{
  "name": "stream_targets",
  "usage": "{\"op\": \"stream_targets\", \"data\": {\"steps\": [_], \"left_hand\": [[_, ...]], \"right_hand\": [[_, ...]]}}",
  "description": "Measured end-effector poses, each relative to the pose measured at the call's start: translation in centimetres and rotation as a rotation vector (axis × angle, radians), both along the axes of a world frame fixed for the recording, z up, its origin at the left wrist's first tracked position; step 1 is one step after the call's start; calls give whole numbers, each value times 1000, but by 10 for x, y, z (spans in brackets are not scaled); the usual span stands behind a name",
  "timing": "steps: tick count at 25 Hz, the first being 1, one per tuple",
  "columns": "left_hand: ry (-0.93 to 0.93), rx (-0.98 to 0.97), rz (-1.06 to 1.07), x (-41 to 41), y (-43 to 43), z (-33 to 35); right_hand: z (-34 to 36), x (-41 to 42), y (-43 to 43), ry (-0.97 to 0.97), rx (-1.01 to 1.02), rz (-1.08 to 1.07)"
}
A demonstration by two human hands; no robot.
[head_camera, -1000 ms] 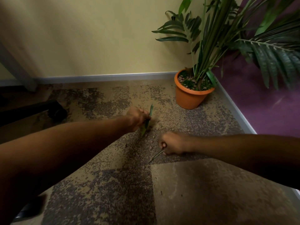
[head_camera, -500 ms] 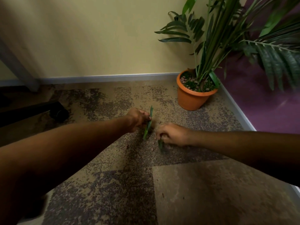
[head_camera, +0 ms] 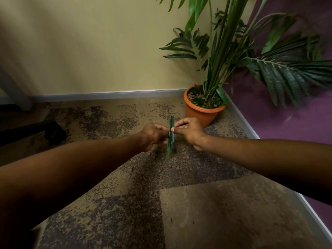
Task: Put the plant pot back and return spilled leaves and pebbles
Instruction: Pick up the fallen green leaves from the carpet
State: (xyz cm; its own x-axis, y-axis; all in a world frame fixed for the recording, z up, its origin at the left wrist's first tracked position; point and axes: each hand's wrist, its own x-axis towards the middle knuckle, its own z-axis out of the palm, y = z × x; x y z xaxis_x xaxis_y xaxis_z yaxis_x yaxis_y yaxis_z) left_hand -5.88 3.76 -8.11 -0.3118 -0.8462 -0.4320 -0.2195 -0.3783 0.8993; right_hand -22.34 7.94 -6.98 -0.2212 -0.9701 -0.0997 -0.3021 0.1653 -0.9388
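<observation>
An orange plant pot (head_camera: 203,114) stands upright in the room's corner, holding a tall palm and brown pebbles. In front of it, above the carpet, my left hand (head_camera: 154,134) grips long green leaves (head_camera: 171,136) that stand nearly upright. My right hand (head_camera: 188,132) pinches the same bunch of leaves from the right side with thumb and fingers. Small brown pebbles (head_camera: 169,165) lie scattered on the carpet just below and in front of both hands.
A yellow wall with a grey skirting board (head_camera: 107,94) runs behind; a purple wall (head_camera: 287,126) closes the right side. A black chair base with a castor (head_camera: 53,133) sits at the left. Palm fronds (head_camera: 280,72) overhang the right.
My right hand lifted from the carpet with a leaf and came up against the leaves in my left hand. Both hands rose slightly toward the pot.
</observation>
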Motion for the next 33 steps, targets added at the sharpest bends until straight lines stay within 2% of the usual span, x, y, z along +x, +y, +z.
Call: {"op": "stream_targets", "data": {"steps": [8, 15, 21, 25, 28, 33], "left_hand": [[176, -22, 59, -9, 0, 11], [277, 32, 79, -21, -8, 16], [319, 9, 232, -40, -19, 14], [333, 21, 209, -52, -22, 11], [229, -16, 192, -56, -26, 8], [97, -91, 168, -61, -33, -1]], "right_hand": [[8, 1, -9, -176, 99, -73], [12, -11, -17, -68, -5, -63], [7, -25, -20, -130, -33, 9], [11, -38, -32, 79, -102, -87], [28, -55, -55, 349, -204, -172], [45, -75, -96, 671, -283, -165]]}}
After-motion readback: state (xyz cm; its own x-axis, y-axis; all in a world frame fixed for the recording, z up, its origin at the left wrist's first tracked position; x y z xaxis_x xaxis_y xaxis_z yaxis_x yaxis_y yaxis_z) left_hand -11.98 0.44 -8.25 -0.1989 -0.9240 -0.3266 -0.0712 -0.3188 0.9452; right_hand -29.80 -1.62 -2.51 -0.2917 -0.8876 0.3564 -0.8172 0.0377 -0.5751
